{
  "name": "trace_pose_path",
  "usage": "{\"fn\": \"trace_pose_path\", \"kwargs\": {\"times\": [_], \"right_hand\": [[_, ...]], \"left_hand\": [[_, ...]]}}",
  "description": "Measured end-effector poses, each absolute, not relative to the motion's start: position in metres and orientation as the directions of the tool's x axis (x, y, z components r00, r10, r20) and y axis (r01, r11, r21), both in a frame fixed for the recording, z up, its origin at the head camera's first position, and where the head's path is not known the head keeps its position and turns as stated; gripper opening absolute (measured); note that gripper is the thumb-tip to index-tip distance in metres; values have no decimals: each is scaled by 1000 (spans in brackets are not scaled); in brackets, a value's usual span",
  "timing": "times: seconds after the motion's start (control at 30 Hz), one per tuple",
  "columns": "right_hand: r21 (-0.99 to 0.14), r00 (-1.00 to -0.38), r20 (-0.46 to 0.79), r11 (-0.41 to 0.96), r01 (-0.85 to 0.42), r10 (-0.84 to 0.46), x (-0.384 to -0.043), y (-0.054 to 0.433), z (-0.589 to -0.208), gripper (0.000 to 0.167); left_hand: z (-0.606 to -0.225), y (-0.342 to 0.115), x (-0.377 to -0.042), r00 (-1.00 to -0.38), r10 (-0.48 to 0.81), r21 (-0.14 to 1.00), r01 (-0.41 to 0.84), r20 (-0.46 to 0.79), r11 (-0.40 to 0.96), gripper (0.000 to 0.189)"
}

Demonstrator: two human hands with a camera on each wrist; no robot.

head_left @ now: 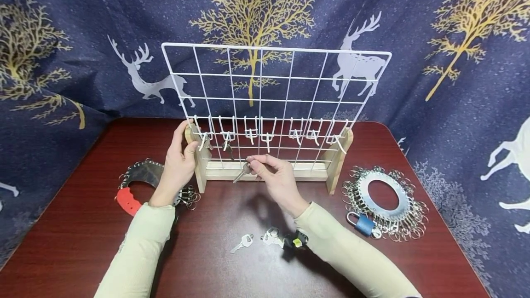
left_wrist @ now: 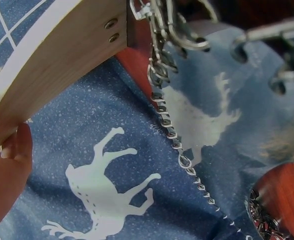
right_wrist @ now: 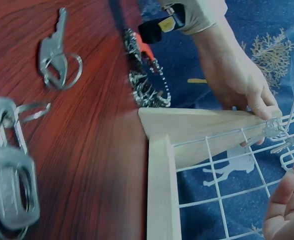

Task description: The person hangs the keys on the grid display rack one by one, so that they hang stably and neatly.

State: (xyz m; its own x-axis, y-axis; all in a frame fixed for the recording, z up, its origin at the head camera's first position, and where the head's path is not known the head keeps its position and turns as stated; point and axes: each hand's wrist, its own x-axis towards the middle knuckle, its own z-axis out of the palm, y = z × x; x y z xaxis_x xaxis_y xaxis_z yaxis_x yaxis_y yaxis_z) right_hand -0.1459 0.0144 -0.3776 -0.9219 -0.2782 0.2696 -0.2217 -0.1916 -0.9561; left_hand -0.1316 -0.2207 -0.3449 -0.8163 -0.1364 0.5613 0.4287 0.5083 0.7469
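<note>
A white wire grid [head_left: 277,50] stands on the table in a wooden stand, with a row of white hooks [head_left: 250,135] along its lower part. My left hand [head_left: 178,163] grips the stand's left wooden side piece [head_left: 200,162], thumb on the near side and fingers behind it. Between thumb and fingertips, my right hand [head_left: 278,179] pinches a metal key [head_left: 241,173], low before the grid, its blade slanting down to the left. Other keys [right_wrist: 292,142] hang on the leftmost hooks, close by the left thumb. The right wrist view shows only part of the right hand [right_wrist: 286,212], without the held key.
Nearer me on the table [head_left: 198,266] lie a single key [head_left: 247,240] and a cluster of keys [head_left: 272,236]. To the right, a blue padlock [head_left: 365,225] lies beside a metal ring [head_left: 364,193] edged with clips. Another such ring, with a red handle [head_left: 128,202], is at left.
</note>
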Motion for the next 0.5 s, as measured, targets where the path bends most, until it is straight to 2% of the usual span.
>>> {"fn": "trace_pose_path", "kwargs": {"times": [0.3, 0.5], "right_hand": [[-925, -932, 270, -335, -180, -244, -147, 9, -374, 26], [-883, -948, 217, -462, -89, -233, -147, 6, -372, 28]], "left_hand": [[-346, -221, -132, -811, -132, 741, 439, 570, 509, 48], [-347, -222, -133, -808, -132, 741, 445, 575, 504, 48]]}}
